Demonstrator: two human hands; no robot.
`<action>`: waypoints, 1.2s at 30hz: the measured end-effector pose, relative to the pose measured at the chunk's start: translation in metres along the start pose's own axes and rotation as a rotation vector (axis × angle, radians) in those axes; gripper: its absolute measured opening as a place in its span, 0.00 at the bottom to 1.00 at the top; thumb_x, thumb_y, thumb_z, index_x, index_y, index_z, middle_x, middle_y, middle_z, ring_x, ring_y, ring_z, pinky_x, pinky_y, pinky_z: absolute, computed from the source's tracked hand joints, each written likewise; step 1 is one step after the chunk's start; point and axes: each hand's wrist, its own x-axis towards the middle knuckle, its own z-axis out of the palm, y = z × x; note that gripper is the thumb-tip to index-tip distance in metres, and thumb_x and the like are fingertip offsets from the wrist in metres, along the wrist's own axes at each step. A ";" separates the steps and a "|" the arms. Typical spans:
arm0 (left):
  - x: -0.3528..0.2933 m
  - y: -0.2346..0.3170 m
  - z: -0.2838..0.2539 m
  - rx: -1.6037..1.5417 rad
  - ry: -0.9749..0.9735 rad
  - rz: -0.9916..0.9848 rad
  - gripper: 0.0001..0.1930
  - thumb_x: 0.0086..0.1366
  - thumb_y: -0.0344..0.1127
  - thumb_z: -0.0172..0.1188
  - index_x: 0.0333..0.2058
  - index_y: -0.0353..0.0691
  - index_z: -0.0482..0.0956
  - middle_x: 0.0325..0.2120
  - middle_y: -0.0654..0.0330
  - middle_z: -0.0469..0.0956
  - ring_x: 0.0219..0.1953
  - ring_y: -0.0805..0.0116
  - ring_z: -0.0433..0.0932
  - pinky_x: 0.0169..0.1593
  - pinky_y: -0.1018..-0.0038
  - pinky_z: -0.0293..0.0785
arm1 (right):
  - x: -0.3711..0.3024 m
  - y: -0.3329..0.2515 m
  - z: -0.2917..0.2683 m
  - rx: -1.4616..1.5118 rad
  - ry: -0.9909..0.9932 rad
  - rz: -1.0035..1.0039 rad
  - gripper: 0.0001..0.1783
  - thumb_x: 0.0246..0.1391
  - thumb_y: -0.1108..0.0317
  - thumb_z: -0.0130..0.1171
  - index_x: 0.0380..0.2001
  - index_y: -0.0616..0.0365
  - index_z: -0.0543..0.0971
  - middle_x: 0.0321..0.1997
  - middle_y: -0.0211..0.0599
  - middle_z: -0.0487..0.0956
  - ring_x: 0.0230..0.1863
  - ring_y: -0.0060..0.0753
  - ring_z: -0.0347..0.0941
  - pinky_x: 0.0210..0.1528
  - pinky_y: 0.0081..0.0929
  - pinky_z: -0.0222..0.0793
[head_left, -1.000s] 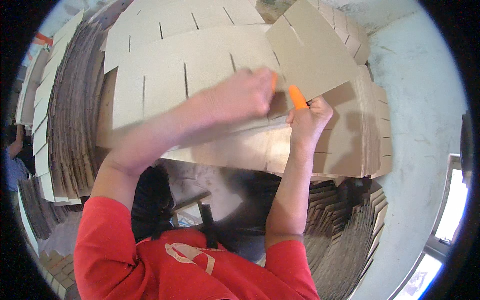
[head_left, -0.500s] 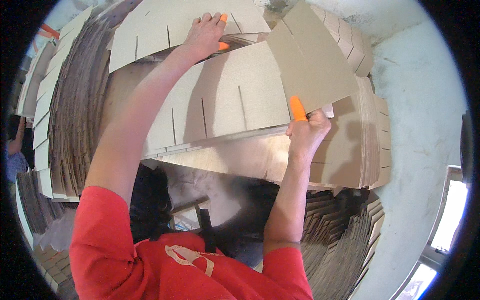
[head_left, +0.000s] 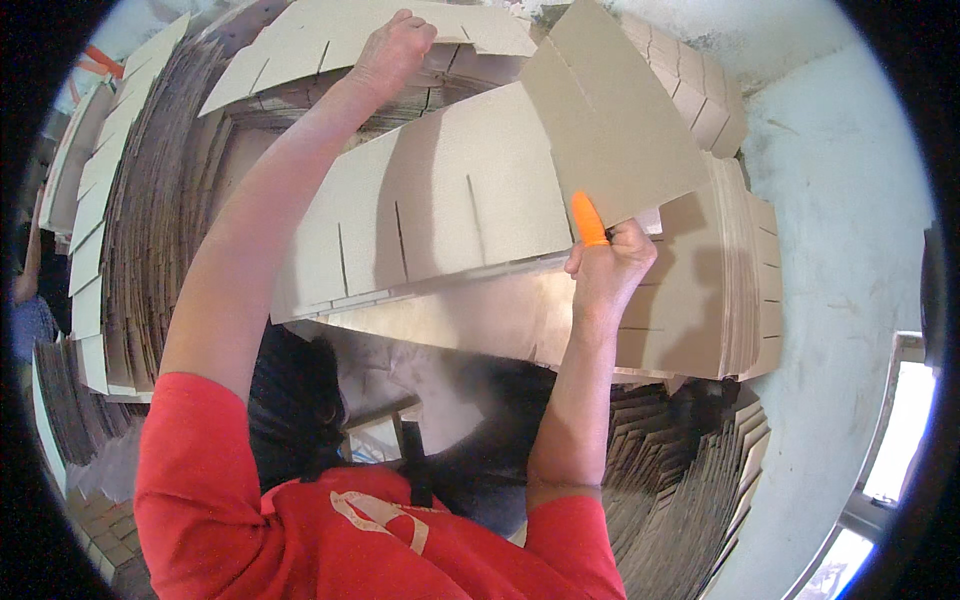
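A flat slotted cardboard sheet (head_left: 440,215) lies tilted across a stack of the same sheets in front of me. My right hand (head_left: 608,262), with an orange cover on one finger, grips this sheet at its lower right edge, where a folded flap (head_left: 615,120) stands up. My left hand (head_left: 392,50) reaches far forward and rests on another slotted sheet (head_left: 300,45) on top of the back pile; its fingers are curled over the sheet's edge.
Tall stacks of flat cardboard (head_left: 130,200) stand at the left and behind. More stacked sheets (head_left: 730,290) lie at the right, with folded piles (head_left: 690,490) below. A pale wall (head_left: 850,250) is at the right. A person (head_left: 30,290) is at the far left edge.
My left hand has moved from beside the right hand up and away to the back pile. The front sheet has tilted up at its right end. The right hand has kept its grip.
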 end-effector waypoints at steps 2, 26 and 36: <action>0.007 0.010 -0.006 -0.141 -0.134 -0.233 0.11 0.56 0.28 0.58 0.39 0.39 0.79 0.34 0.57 0.78 0.45 0.62 0.74 0.45 0.65 0.78 | 0.002 0.015 -0.005 -0.050 -0.006 -0.087 0.14 0.39 0.91 0.43 0.22 0.67 0.77 0.13 0.31 0.71 0.11 0.17 0.63 0.11 0.19 0.54; 0.005 0.052 -0.072 0.131 0.272 0.293 0.21 0.51 0.26 0.58 0.47 0.34 0.74 0.45 0.57 0.74 0.47 0.62 0.73 0.46 0.72 0.78 | -0.001 0.031 0.002 -0.105 -0.009 -0.327 0.12 0.50 0.82 0.62 0.18 0.65 0.70 0.16 0.35 0.67 0.23 0.19 0.58 0.25 0.21 0.60; 0.000 0.092 -0.112 -0.010 0.249 0.396 0.24 0.49 0.27 0.58 0.49 0.33 0.74 0.44 0.55 0.75 0.44 0.63 0.74 0.39 0.74 0.80 | -0.003 0.013 0.009 -0.266 0.102 -0.560 0.09 0.46 0.86 0.60 0.19 0.67 0.71 0.15 0.35 0.68 0.19 0.19 0.58 0.22 0.23 0.59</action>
